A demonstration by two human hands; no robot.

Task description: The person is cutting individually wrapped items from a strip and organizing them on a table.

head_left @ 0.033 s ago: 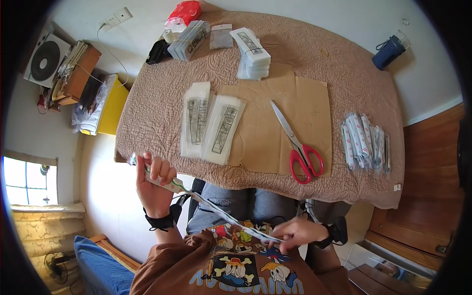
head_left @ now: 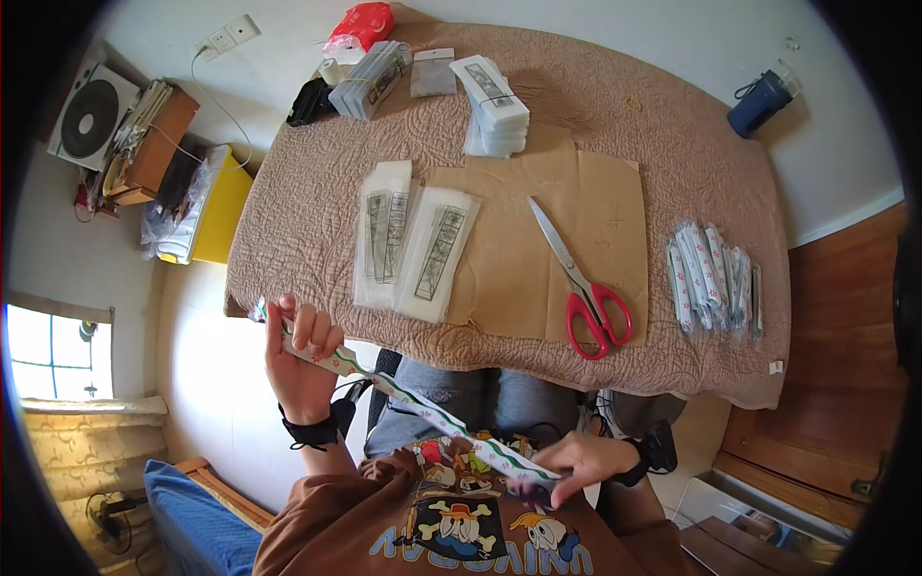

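A long white ribbon (head_left: 437, 415) with a wavy green edge and small red prints slants across my lap, from upper left to lower right. Wrapped round its upper end, my left hand (head_left: 305, 365) is closed beside the table's front left corner. My right hand (head_left: 574, 468) pinches the lower end in front of my shirt; the exact fingertip grip is partly blurred. Between the hands the ribbon is stretched, with a twist close to the left hand. On the table lie red-handled scissors (head_left: 584, 288), open-bladed slightly or closed, I cannot tell, upon flat cardboard (head_left: 509, 278).
Two piles of clear printed sleeves (head_left: 437, 254) lie left of the scissors. Wrapped bundles of similar patterned strips (head_left: 706, 274) sit at right. Banded sleeve stacks (head_left: 495, 106), a small clear bag (head_left: 432, 73) and a red plastic bag (head_left: 361, 24) stand at the back.
The ribbon has turned so that more of its printed face shows. My right hand has shifted slightly with its end; my left hand stays in nearly the same place.
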